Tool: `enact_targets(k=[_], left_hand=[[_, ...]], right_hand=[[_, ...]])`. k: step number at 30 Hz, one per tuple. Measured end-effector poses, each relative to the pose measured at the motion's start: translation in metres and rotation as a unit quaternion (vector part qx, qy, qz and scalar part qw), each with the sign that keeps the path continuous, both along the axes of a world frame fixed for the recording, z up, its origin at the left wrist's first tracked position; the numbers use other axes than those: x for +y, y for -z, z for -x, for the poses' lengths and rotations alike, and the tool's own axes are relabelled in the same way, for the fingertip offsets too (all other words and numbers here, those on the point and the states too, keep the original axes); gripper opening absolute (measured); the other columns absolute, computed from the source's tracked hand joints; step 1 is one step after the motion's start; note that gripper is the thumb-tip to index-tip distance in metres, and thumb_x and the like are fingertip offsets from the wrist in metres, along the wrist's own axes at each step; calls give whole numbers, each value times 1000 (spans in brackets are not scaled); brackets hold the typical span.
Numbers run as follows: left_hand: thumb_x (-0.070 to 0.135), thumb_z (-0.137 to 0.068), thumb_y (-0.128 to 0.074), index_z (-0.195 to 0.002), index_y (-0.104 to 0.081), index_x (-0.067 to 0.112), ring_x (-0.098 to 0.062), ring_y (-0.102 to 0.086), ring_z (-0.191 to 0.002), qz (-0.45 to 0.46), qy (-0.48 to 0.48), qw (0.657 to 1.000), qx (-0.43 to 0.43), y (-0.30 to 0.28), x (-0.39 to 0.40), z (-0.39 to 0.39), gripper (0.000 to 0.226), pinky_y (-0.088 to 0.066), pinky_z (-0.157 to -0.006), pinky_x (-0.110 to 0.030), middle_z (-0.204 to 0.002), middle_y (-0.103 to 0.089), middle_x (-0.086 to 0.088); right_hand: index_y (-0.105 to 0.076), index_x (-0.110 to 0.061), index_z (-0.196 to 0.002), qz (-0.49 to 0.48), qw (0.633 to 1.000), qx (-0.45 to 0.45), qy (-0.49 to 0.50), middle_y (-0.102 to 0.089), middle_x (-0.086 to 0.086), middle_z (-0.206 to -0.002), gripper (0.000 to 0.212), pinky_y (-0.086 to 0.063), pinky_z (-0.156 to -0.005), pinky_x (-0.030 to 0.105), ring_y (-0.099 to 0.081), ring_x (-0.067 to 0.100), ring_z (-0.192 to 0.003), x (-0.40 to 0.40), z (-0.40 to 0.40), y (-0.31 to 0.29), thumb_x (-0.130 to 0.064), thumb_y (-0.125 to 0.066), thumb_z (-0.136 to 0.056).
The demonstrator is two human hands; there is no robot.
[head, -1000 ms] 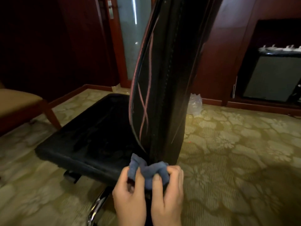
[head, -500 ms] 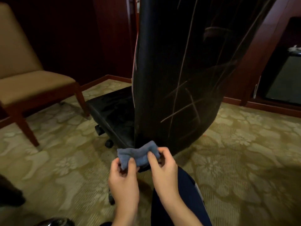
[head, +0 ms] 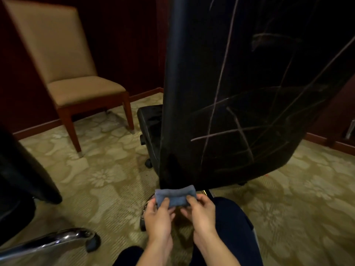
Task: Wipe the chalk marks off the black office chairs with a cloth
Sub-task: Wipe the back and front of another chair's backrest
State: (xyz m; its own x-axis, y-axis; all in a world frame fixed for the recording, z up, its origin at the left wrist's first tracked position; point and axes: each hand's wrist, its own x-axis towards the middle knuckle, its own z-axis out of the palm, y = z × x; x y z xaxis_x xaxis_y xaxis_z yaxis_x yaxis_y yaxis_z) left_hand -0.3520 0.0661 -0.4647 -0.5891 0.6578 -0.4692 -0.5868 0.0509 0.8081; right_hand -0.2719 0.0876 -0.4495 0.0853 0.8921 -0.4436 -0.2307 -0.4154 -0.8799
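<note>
Hands met low, just beneath the black office chair's [head: 230, 112] bottom edge: left hand [head: 158, 217] and right hand [head: 201, 214] each pinched an end of the folded blue cloth [head: 174, 195], stretched flat between them. Chalk marks [head: 226, 127] crossed the backrest above. Carpet [head: 297, 208] lay open to the chair's right; the tan chair [head: 63, 70] stood well to its left.

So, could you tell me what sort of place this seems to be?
Probably a hotel or office meeting room: dark red wood wall panelling, patterned beige floral carpet, a tan upholstered wooden-legged chair and a chalk-marked black office chair.
</note>
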Motion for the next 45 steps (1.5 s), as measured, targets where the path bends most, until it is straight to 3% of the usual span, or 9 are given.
enact_targets(k=[4, 7, 13, 17, 20, 23, 30, 36, 45], left_hand=[[1, -102, -48, -120, -54, 11, -29, -65, -94, -29, -30, 993, -114, -22, 4, -7, 22, -53, -75, -34, -108, -64, -18], [1, -103, -43, -117, -55, 11, -29, -63, -98, -41, -53, 987, -144, -22, 7, -14, 21, -52, -80, -34, -106, -62, -16], [2, -102, -48, -120, -59, 10, -28, -65, -93, -33, -54, 997, -48, -4, 3, -20, 22, -51, -82, -36, -104, -68, -19], [7, -95, -63, -116, -63, 10, -30, -71, -99, -58, -34, 998, 6, -7, 3, -21, 21, -54, -94, -44, -105, -73, -17], [11, -90, -71, -112, -65, 14, -26, -73, -86, -34, 10, 998, 51, -10, 3, -18, 23, -58, -81, -40, -95, -76, -11], [20, -91, -71, -107, -70, 17, -16, -64, -68, -6, 36, 995, 94, -9, -2, -15, 17, -52, -63, -30, -79, -73, -5], [8, -91, -67, -104, -69, 10, -14, -58, -51, -60, 78, 990, 105, -20, -20, -14, 13, -48, -46, -20, -66, -66, -11], [15, -74, -69, -104, -66, 2, -21, -59, -50, -55, 185, 981, 5, -15, -30, 7, 33, -47, -44, -24, -72, -66, -18], [8, -93, -64, -104, -70, 6, -19, -70, -71, -49, 178, 970, 156, -17, -26, -3, 13, -55, -63, -24, -81, -75, -11]], right_hand=[[-60, 1, -98, 55, 980, 184, 52, -64, 22, -101, 8, -54, -93, 43, -65, 31, -95, 5, -2, -15, 6, -55, -95], [-58, 0, -107, 98, 957, 267, 60, -60, 25, -108, 15, -53, -88, 40, -62, 33, -94, 4, -3, -16, 6, -52, -95], [-57, -6, -109, 99, 984, 150, -15, -67, 20, -95, 11, -55, -66, 34, -68, 26, -75, 4, -8, -7, -9, -49, -102], [-59, -3, -106, 59, 985, 158, -39, -70, 20, -95, 9, -58, -70, 36, -72, 27, -78, 8, -11, -16, -8, -57, -98], [-60, 0, -105, 36, 991, 124, -33, -69, 23, -102, 12, -59, -81, 41, -72, 32, -89, 10, -11, -15, -4, -62, -94], [-60, 2, -106, 20, 991, 132, -25, -69, 25, -104, 12, -59, -81, 40, -71, 32, -92, 10, -12, -10, -2, -59, -95], [-66, -11, -110, -49, 988, 116, -89, -75, 15, -97, 15, -58, -87, 47, -73, 32, -93, -5, -26, -5, -14, -61, -96], [-65, -10, -115, -68, 972, 156, -162, -71, 18, -109, 24, -56, -75, 36, -70, 26, -94, -12, -41, 0, -11, -60, -92], [-65, -4, -110, -77, 984, 134, -84, -73, 17, -100, 18, -56, -81, 39, -72, 26, -93, -13, -35, -2, -13, -58, -96]])
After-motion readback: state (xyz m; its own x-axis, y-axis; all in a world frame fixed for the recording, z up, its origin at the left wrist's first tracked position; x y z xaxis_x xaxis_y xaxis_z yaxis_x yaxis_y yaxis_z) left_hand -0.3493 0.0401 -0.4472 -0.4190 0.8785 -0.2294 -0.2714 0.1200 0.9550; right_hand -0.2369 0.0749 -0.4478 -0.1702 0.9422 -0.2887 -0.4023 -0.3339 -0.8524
